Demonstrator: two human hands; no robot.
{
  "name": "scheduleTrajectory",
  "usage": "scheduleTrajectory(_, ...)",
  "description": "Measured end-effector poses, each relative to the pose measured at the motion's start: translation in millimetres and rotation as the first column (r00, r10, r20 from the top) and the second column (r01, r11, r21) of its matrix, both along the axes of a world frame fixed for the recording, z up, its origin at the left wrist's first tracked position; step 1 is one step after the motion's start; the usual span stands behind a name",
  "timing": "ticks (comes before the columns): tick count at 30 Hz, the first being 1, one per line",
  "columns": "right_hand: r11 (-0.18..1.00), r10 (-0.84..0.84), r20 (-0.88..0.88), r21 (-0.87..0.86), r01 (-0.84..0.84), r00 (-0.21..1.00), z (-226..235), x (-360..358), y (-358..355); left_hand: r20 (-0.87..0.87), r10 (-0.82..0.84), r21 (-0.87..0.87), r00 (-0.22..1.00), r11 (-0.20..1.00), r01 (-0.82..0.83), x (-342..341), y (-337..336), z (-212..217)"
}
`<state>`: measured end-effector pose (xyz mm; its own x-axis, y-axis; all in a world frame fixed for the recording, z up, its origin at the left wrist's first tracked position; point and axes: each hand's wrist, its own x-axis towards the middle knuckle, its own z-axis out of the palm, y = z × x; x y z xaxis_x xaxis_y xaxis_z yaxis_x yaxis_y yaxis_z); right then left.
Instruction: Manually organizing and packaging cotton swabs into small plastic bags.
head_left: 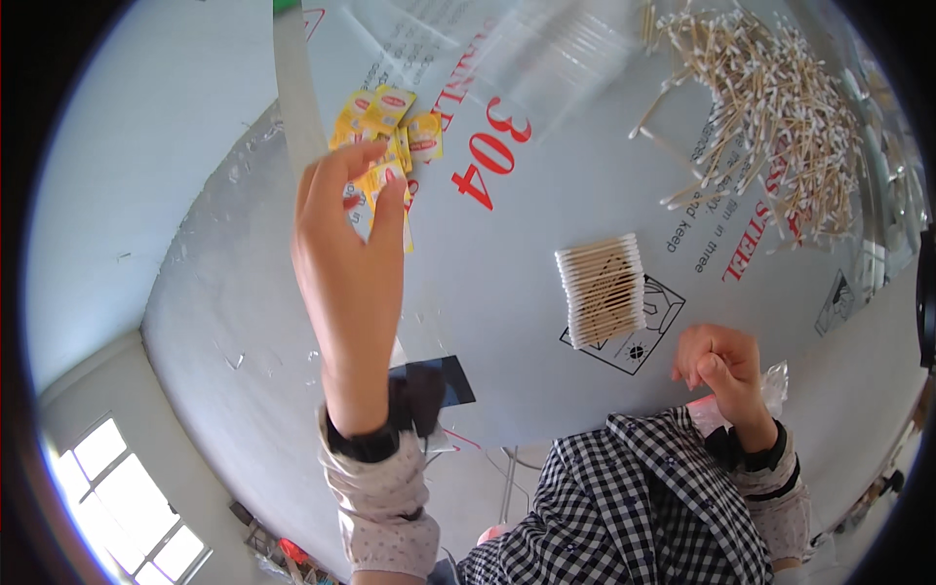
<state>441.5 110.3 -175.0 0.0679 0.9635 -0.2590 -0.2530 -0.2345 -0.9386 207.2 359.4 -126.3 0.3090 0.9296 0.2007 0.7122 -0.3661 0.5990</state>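
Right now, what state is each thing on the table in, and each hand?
left hand: raised, fingers pinching a yellow sachet
right hand: closed on a clear plastic bag
yellow sachets: loose heap on the table
cotton swab stack: neat, aligned, lying flat
loose cotton swabs: scattered pile
dark phone: lying flat, partly hidden by the wrist

a yellow sachet [382,185] is pinched by the raised left hand [349,234]; a clear bag [770,385] is gripped by the right hand [721,366], near a stacked swab bundle [602,290].
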Motion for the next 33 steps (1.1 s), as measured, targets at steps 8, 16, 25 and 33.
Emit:
scheduleTrajectory(8,0.993,-0.063,0.084,-0.092,0.071,0.994,18,12,-20,-0.314,-0.129,-0.018,0.941,0.991,0.13,91,53,-33)
scheduleTrajectory(16,0.931,-0.341,0.23,-0.053,0.362,0.911,50,21,-100,-0.103,-0.026,-0.314,0.994,0.949,-0.008,94,84,-44)
scheduleTrajectory(25,0.807,-0.557,0.256,-0.056,0.587,0.79,77,-8,-184,0.456,0.233,-0.523,0.859,0.851,0.047,70,77,-58)
scheduleTrajectory(33,0.769,-0.557,0.277,-0.185,0.612,0.783,98,-54,-241,0.221,0.253,-0.059,0.942,0.967,-0.247,47,83,-75)
